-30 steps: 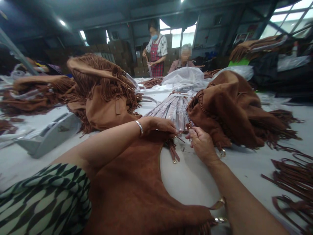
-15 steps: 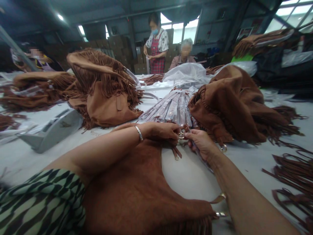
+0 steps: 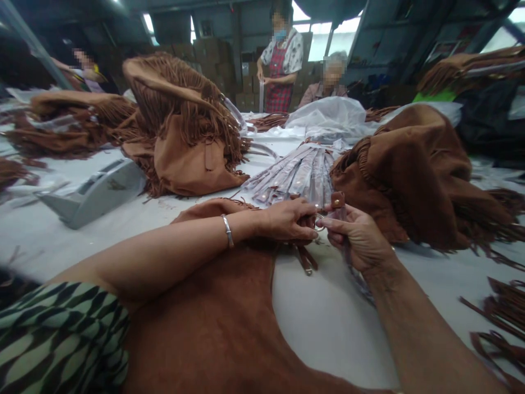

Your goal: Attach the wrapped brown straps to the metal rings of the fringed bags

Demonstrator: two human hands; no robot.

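Observation:
A brown suede fringed bag (image 3: 213, 306) lies in front of me, its curved top edge facing right. My left hand (image 3: 287, 220) is closed at the bag's far corner, pinching a metal ring (image 3: 320, 222) there. My right hand (image 3: 361, 238) is closed on a plastic-wrapped strap (image 3: 338, 201), whose brown leather end with a small metal stud sticks up above the fingers. Right thumb and fingertips touch the ring's right side. Below my left hand hangs a short brown tab with a metal clasp (image 3: 308, 270). My left fingers partly hide the ring's attachment.
Plastic-wrapped straps (image 3: 299, 172) fan out beyond my hands. Brown fringed bags are piled at left (image 3: 184, 148) and right (image 3: 418, 175). A grey tape dispenser (image 3: 96, 189) stands left; loose brown strips (image 3: 506, 306) lie right. Two people (image 3: 283, 65) are across the table, another far left.
The strap's leather end now stands upright above my right hand, where before it lay low beside the ring. Both hands remain together at the ring. The view has shifted slightly.

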